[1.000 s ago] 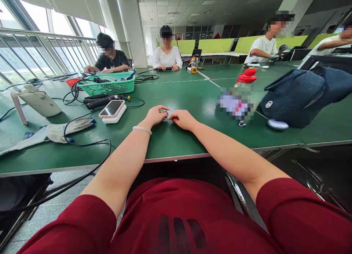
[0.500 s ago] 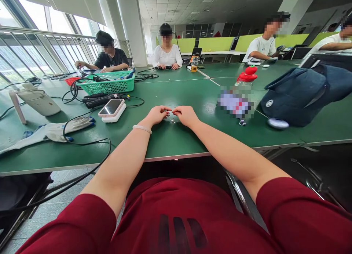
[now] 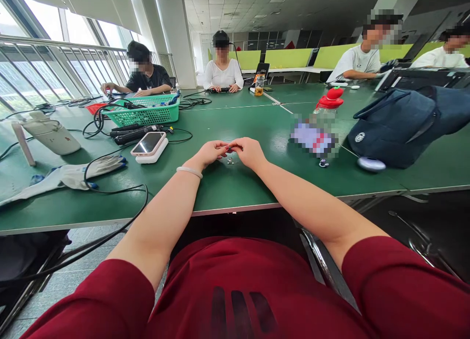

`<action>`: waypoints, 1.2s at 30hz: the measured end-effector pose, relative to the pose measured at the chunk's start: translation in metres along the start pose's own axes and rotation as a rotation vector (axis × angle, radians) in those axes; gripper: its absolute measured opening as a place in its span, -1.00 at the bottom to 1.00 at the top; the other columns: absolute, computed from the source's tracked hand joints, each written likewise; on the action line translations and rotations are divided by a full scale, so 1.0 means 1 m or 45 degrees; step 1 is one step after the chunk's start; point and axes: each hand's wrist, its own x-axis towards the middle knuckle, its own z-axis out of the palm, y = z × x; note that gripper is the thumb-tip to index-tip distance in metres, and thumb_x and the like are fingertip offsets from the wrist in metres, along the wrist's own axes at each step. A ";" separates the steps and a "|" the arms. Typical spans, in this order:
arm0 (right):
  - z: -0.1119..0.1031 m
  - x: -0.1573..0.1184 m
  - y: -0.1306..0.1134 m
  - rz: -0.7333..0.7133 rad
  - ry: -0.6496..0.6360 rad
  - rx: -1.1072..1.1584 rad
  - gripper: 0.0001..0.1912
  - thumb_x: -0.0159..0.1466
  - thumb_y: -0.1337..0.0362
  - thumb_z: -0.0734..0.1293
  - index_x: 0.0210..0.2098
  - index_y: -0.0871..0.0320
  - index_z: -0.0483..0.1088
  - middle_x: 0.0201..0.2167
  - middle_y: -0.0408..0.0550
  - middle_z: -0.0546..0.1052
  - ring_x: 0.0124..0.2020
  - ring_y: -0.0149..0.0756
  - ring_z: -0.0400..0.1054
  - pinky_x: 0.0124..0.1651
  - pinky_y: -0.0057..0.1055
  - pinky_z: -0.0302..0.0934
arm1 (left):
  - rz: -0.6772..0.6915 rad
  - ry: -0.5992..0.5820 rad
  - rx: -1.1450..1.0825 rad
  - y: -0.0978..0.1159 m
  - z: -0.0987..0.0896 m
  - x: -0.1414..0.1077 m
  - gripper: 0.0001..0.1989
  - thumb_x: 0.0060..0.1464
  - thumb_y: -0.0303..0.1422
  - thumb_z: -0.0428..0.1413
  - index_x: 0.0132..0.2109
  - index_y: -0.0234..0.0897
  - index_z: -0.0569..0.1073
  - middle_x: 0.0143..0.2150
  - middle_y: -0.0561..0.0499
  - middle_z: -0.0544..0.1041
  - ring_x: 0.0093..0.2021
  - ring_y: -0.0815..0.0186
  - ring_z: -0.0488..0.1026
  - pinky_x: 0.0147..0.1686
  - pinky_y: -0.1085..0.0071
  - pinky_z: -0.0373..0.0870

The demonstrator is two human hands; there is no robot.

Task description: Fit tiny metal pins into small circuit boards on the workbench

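Just above the green table point(image 3: 235, 192), my left hand point(image 3: 211, 153) and my right hand point(image 3: 249, 150) meet at the fingertips. Both are closed in a pinch around something tiny and dark, too small and too covered by the fingers to name. A few small shiny metal-looking pieces point(image 3: 230, 161) lie on the tabletop right below the fingertips, touched by neither hand.
On the left are a phone point(image 3: 149, 143) on a white box, a work glove point(image 3: 88, 172), a green basket point(image 3: 147, 114) and loose black cables. A red-lidded bottle point(image 3: 329, 101) and a navy bag point(image 3: 396, 128) stand right. Several people sit around the table.
My right hand has shifted slightly left and up, so its fingertips now touch those of my left hand. The metal pieces below have stayed put. Two people at far right have moved.
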 end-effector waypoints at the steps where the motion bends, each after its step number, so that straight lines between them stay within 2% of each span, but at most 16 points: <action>1: 0.000 0.000 0.000 -0.012 0.010 -0.001 -0.77 0.24 0.35 0.25 -0.25 0.06 0.54 -0.27 -0.13 0.60 -0.20 -0.27 0.41 -0.08 -0.34 0.23 | -0.013 -0.002 -0.032 0.001 0.000 -0.001 -0.68 -0.08 -0.20 0.25 -0.20 -0.32 0.51 -0.30 -0.06 0.55 -0.34 0.39 0.43 -0.33 0.44 0.28; 7: -0.001 0.000 -0.001 -0.064 0.096 0.028 -0.81 0.24 0.33 0.27 -0.29 0.10 0.55 -0.29 -0.09 0.59 -0.21 -0.28 0.39 -0.07 -0.36 0.22 | -0.086 -0.078 -0.222 0.003 0.002 -0.004 -0.66 -0.10 -0.14 0.26 -0.25 -0.29 0.50 -0.22 -0.04 0.55 -0.34 0.42 0.42 -0.32 0.46 0.26; 12: -0.001 0.000 -0.002 -0.075 0.123 0.029 -0.85 0.23 0.34 0.29 -0.33 0.10 0.53 -0.31 -0.11 0.58 -0.21 -0.28 0.38 -0.06 -0.36 0.22 | -0.100 -0.115 -0.301 0.004 0.001 -0.005 -0.66 -0.13 -0.15 0.28 -0.26 -0.29 0.49 -0.25 -0.02 0.53 -0.35 0.44 0.41 -0.35 0.49 0.25; 21: -0.001 0.000 -0.002 -0.076 0.094 0.028 -0.85 0.24 0.32 0.28 -0.32 0.11 0.52 -0.29 -0.07 0.57 -0.19 -0.26 0.37 -0.04 -0.33 0.20 | -0.103 -0.109 -0.309 0.005 0.000 -0.006 -0.70 -0.13 -0.21 0.29 -0.26 -0.28 0.50 -0.34 0.03 0.50 -0.36 0.46 0.39 -0.35 0.50 0.23; 36: -0.002 -0.001 -0.003 -0.077 0.085 -0.023 -0.83 0.26 0.31 0.25 -0.34 0.12 0.50 -0.31 -0.05 0.55 -0.20 -0.23 0.33 -0.06 -0.31 0.18 | -0.099 -0.083 -0.275 0.005 0.000 -0.006 -0.71 -0.10 -0.19 0.27 -0.27 -0.28 0.50 -0.31 -0.01 0.53 -0.36 0.43 0.40 -0.35 0.48 0.24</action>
